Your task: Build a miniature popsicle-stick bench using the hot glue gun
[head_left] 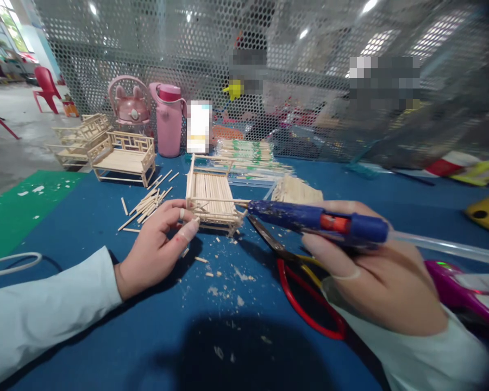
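Observation:
My left hand [163, 241] pinches the left front corner of a small wooden stick bench frame [212, 187] that stands on the blue table. My right hand [375, 271] is wrapped round a blue glue gun [309, 220] with a clear glue stick at its rear. The gun's nozzle points left and is at the right end of the bench's front rail; whether it touches cannot be made out. Beneath the gun and my right hand lie scissors with red handles [297, 304].
Finished small benches [124, 157] stand at the back left, near loose sticks [146, 203]. Behind are a pink bottle [170, 122], a lit phone [199, 127], packed sticks [244, 152] and a pile of flat sticks [295, 190]. A purple device [452, 282] lies at right.

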`<state>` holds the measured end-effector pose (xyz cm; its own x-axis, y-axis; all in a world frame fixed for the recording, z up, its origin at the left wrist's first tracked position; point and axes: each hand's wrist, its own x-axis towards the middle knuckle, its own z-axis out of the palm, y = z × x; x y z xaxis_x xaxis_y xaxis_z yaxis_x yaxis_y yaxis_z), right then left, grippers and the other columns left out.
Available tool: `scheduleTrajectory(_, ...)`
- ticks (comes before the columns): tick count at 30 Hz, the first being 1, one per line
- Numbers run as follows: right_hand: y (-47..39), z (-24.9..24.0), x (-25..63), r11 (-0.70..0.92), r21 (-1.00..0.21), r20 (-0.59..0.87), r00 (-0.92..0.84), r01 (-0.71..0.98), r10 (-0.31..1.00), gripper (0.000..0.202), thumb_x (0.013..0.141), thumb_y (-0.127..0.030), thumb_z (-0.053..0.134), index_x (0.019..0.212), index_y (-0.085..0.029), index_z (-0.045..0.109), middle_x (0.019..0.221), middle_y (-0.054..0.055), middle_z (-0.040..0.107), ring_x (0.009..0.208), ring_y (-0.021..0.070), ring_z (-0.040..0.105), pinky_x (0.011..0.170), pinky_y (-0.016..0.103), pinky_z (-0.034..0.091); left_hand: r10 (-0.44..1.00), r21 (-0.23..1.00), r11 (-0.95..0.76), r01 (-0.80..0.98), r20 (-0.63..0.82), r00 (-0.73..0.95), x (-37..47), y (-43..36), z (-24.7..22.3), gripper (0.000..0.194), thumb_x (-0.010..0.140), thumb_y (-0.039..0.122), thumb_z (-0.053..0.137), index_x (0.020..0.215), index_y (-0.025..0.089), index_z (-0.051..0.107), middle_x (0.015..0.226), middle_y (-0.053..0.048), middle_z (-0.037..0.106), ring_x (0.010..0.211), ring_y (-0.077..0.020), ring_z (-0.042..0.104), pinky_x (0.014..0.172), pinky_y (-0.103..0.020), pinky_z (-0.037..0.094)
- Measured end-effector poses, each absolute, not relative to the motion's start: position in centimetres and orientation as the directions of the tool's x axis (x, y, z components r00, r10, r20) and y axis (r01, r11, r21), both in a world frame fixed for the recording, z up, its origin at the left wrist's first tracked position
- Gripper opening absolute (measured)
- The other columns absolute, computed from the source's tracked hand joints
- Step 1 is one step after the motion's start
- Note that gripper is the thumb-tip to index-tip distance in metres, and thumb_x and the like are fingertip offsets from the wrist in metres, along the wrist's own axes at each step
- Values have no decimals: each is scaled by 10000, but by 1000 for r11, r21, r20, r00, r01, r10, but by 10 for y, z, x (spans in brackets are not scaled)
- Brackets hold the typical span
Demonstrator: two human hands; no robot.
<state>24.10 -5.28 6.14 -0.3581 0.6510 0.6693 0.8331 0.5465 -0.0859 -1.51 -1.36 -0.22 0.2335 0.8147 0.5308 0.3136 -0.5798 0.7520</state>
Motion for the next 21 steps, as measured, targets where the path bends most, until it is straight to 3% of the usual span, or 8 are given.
scheduleTrajectory(4,-54,66,244,551,-66,643,-387,832,661,132,900,-345,491,935,-252,578,907,22,653,796,175,662,692,264,530,822,761,-570,311,523,228,-15,-14,-2,153,897,267,501,825,179,604,1010,-67,587,1010,-175,567,854,-319,481)
scheduleTrajectory(21,-54,62,241,525,-67,624,-375,849,686,166,877,-364,516,998,-263,569,831,11,683,697,189,673,572,261,519,813,737,-581,344,536,226,-15,-14,-2,161,896,278,495,816,188,601,990,-65,612,1055,-199,563,900,-359,470)
